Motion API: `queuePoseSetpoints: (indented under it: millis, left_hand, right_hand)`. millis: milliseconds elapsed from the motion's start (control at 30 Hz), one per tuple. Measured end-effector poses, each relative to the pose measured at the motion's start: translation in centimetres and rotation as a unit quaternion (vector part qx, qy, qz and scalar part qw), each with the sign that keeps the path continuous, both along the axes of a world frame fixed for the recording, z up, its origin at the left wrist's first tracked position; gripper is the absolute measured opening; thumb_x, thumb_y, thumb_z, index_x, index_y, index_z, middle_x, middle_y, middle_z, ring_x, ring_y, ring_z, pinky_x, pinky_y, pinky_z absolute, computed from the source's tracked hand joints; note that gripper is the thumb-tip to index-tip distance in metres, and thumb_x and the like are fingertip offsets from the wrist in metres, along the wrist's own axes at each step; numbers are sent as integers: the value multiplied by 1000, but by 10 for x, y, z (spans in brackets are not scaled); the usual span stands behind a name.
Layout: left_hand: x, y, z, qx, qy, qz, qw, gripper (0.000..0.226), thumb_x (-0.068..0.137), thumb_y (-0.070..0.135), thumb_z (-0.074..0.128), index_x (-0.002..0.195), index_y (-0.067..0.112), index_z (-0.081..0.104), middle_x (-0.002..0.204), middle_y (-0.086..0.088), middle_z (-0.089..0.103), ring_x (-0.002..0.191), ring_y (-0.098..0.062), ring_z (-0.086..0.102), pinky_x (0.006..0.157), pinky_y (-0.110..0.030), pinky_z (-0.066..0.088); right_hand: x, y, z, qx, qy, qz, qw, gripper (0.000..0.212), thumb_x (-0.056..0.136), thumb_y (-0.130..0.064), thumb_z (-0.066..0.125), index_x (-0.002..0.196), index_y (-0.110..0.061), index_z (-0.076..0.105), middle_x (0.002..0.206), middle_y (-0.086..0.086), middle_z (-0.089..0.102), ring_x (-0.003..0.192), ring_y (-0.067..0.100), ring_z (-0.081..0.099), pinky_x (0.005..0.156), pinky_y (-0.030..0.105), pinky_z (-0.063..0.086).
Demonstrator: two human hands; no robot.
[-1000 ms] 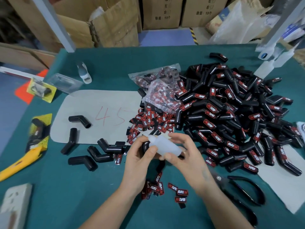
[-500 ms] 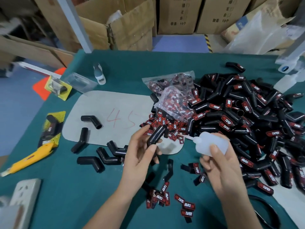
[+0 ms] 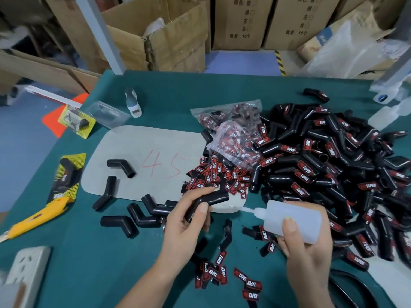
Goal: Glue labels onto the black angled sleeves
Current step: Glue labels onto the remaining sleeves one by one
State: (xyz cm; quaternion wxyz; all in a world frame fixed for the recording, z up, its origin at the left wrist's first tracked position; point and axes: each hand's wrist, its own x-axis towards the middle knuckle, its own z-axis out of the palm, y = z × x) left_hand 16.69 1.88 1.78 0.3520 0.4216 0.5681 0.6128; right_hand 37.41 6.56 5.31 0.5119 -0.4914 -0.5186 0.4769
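Gripping a black bent sleeve (image 3: 208,202) between thumb and fingers, the left hand (image 3: 189,221) lifts it above the green table (image 3: 89,263). The right hand (image 3: 307,247) grasps a white glue bottle (image 3: 295,221), its nozzle pointing left toward the sleeve. Loose labels (image 3: 222,272) lie near the hands. Unlabelled sleeves (image 3: 120,166) lie left; a labelled heap (image 3: 333,163) fills the far right.

Both arms reach in from the bottom. The left hand (image 3: 189,221) curls its fingers and thumb around a black sleeve (image 3: 208,202). The right hand (image 3: 304,247) squeezes a glue bottle (image 3: 295,218), pointing its tip left.
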Motion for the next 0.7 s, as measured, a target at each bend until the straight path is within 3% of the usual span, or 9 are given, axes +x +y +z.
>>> queuePoseSetpoints:
  millis: [167, 367, 600, 700]
  left_hand:
    - [0, -1, -2, 14, -24, -28, 999, 42, 105, 47, 58, 139, 23, 63, 84, -2, 61, 68, -19, 56, 63, -29, 52]
    - [0, -3, -5, 1, -27, -48, 998, 49, 105, 51, 56, 145, 22, 58, 85, -5, 60, 69, -26, 58, 63, -39, 53]
    - [1, -3, -4, 9, -12, -41, 999, 45, 105, 51, 56, 141, 24, 61, 87, -6, 61, 70, -25, 58, 61, -39, 53]
    - [2, -1, -2, 35, -1, -18, 999, 30, 107, 34, 55, 134, 27, 67, 98, -4, 61, 69, -21, 59, 61, -32, 53]
  right_hand:
    - [-6, -2, 11, 37, -14, 0, 999, 20, 81, -50, 63, 100, -53, 64, 100, -16, 69, 80, 4, 67, 58, 16, 54]
    - [-7, -2, 12, 37, -17, -3, 999, 20, 81, -49, 63, 100, -51, 64, 97, -14, 68, 76, 6, 66, 56, 16, 52]
    - [-2, 0, 5, 15, -17, -8, 1000, 22, 82, -50, 64, 104, -46, 65, 96, -11, 68, 77, 5, 65, 60, 16, 52]
    - [-1, 2, 2, -14, -5, -7, 1000, 24, 82, -52, 64, 104, -41, 65, 88, -12, 67, 70, 3, 62, 58, 15, 50]
